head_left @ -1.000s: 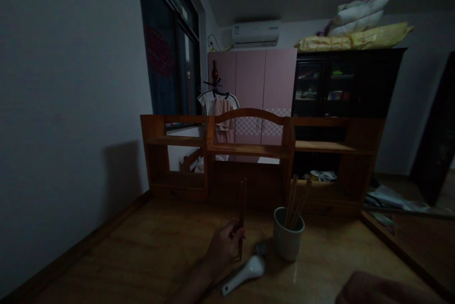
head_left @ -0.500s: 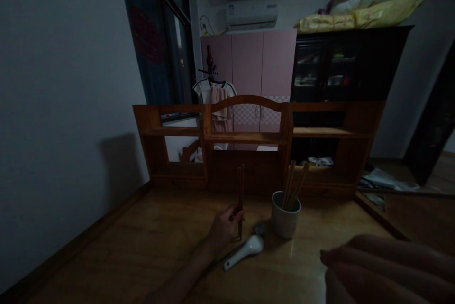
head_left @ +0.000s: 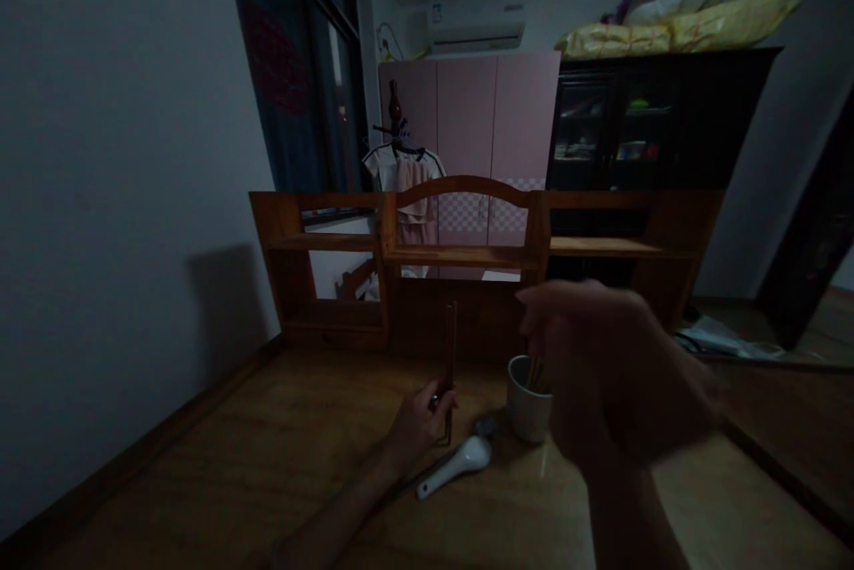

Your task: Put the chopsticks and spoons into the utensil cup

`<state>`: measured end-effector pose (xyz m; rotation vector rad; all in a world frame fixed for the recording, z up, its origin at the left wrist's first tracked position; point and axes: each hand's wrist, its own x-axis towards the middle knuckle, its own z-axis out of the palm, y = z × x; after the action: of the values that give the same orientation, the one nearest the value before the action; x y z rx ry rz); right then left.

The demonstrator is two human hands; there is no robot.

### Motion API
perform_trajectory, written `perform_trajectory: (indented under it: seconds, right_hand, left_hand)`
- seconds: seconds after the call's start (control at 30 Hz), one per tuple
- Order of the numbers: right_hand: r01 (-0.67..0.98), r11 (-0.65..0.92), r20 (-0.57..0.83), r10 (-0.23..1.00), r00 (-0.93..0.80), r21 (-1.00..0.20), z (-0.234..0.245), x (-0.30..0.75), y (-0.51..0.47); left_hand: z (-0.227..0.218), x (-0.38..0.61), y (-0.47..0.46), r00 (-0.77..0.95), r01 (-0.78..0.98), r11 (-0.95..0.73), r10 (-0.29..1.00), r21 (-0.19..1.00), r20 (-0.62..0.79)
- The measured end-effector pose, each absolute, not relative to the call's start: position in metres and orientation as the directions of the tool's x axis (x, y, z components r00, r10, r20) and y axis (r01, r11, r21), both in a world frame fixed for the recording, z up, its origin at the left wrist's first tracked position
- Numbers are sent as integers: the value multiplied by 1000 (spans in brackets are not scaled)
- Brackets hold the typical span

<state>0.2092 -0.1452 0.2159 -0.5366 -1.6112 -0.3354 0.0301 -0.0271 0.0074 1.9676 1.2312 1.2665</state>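
My left hand is closed around upright wooden chopsticks, their lower ends near the tabletop. A white soup spoon lies beside it. Just behind that spoon is a darker, metal-looking spoon, partly hidden. To the right stands a pale cup with more chopsticks in it. My right hand, blurred by motion, is raised over the cup's right side and covers the chopsticks' upper ends. Its fingertips are smeared, and I cannot tell whether they touch the chopsticks.
The wooden tabletop has a raised wooden shelf unit along its back. A wall bounds the left side. Beyond the shelf stand a pink wardrobe, a dark cabinet and hanging clothes.
My right hand has moved from the lower right up and leftward to the cup, hiding part of it and its chopsticks. My left hand stays nearly in place with its chopsticks.
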Motion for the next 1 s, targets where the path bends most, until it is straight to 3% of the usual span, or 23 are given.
perform_trajectory:
  seconds: [0.1,0.2,0.3,0.6,1.0]
  right_hand:
    - [680,695,912,399,-94,-233,217,211,-97]
    - [789,565,754,621,-212,-243,205,220,-55]
    - [760,576,619,724,-305,-300,189,228,-26]
    - [397,690,459,710,-534,-605,175,220,-10]
    - [354,700,481,696,-533,-621,174,219,-7]
  left_hand:
    - [5,30,-25,167,432,-462,885,774,435]
    - [-2,30,-19,154,457,-451,889,766,432]
    - [-7,29,-15,160,480,-471,877,740,454]
    - [2,28,-26,218,481,-509,858,714,466]
    - [6,29,-31,269,430,-509,860,746,433]
